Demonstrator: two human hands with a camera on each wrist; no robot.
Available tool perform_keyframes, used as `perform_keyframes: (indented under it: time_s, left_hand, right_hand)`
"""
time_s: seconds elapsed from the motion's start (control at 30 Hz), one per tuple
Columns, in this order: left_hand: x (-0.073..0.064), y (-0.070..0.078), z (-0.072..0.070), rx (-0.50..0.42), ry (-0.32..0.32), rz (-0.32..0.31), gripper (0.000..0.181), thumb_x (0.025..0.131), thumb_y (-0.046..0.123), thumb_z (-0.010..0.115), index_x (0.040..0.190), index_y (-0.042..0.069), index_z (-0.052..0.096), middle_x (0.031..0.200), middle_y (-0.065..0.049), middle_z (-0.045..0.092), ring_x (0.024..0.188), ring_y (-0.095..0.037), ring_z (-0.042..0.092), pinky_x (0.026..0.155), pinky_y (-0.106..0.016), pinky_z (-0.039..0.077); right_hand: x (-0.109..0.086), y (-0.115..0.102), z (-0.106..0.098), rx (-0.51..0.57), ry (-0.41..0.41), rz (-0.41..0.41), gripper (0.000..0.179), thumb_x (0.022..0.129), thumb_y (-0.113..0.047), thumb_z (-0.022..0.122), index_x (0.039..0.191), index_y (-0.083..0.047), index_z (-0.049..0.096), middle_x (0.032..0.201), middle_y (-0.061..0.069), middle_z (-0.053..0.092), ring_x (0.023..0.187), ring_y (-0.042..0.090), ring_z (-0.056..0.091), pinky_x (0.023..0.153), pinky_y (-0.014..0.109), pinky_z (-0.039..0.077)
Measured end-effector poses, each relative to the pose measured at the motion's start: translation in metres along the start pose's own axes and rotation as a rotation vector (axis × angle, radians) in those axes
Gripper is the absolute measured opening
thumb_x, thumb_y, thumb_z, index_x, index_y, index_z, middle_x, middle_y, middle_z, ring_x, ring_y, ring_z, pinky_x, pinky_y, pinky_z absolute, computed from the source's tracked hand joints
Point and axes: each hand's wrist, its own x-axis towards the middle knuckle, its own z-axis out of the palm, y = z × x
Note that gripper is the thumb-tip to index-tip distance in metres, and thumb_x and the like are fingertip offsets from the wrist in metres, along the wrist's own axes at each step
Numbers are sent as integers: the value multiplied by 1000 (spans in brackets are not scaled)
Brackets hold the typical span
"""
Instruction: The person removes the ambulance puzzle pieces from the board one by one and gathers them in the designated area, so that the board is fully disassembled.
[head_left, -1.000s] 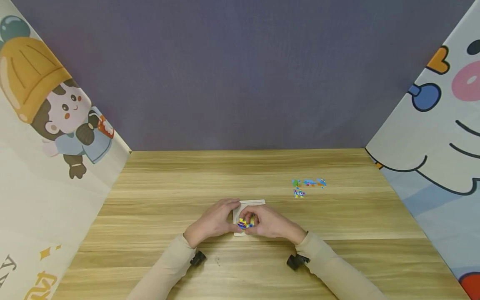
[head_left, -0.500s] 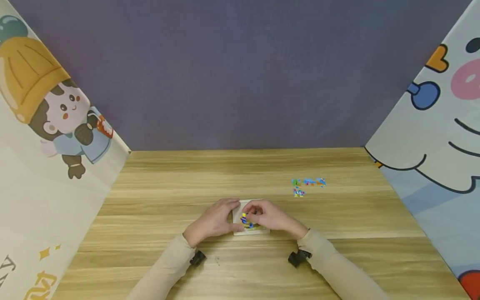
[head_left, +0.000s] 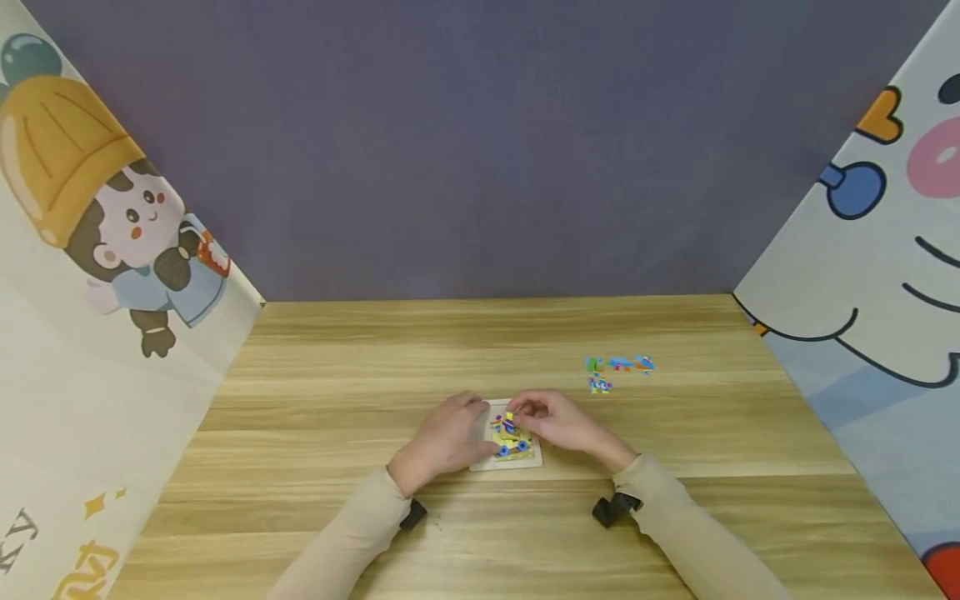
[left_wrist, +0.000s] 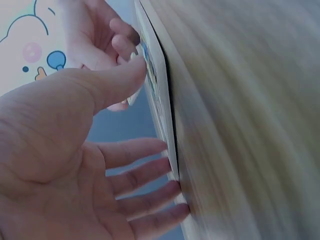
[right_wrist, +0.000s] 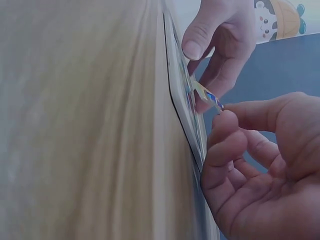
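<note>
A small puzzle board point(head_left: 507, 466) with a pale rim lies on the table in front of me. Yellow puzzle pieces point(head_left: 513, 447) with blue round shapes fill its lower part. My right hand point(head_left: 562, 423) pinches a colourful puzzle piece point(right_wrist: 210, 97) between thumb and index finger, tilted above the board. The remaining right fingers are curled under. At the board's left side is my left hand point(head_left: 446, 437), thumb over the lower pieces. In the left wrist view, the left fingers point(left_wrist: 142, 177) are extended, their tips along the board's edge.
Several loose puzzle pieces point(head_left: 621, 364) lie on the wooden table point(head_left: 360, 350) at the back right, one puzzle piece point(head_left: 599, 384) nearer than the others. A dark panel point(head_left: 480, 150) stands behind the table, with cartoon-printed walls point(head_left: 67, 392) at both sides.
My right hand has lifted the piece up and drawn back to the right, uncovering the lower pieces. My left hand has shifted slightly right. The loose pieces remain where they were.
</note>
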Motion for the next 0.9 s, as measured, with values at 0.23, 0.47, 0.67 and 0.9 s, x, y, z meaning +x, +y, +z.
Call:
perform_keyframes:
  time_s: [0.23,0.47,0.67,0.9]
  left_hand:
    - [2,8,1,46,29,-23,77,86,46,88,140,-2,63,144,-20,64,134,-39,62,115,-52,53]
    - [1,10,1,36,20,-45,78,84,45,89,140,-2,63,144,-21,63,135,-39,61,115,-53,53]
    - [1,12,0,28,6,-61,78,84,45,89,140,-2,63,145,-21,62,136,-40,60,115,-54,52]
    - [2,11,1,14,4,-64,79,85,45,88,143,-2,61,149,-22,60,140,-41,57,120,-56,48]
  right_hand:
    - [-2,4,-9,-6,27,9,27,102,-14,68,126,0,71,102,15,71,71,15,60,59,21,52]
    - [-6,13,-19,8,36,40,28,104,-16,66,127,-1,70,105,13,72,73,14,61,62,23,55]
    - [-12,18,-28,-8,52,54,27,104,-18,67,127,-4,72,106,11,74,74,16,62,63,24,55]
    - [-16,24,-40,-49,84,90,28,104,-21,68,127,-6,72,107,10,74,79,15,63,63,24,55]
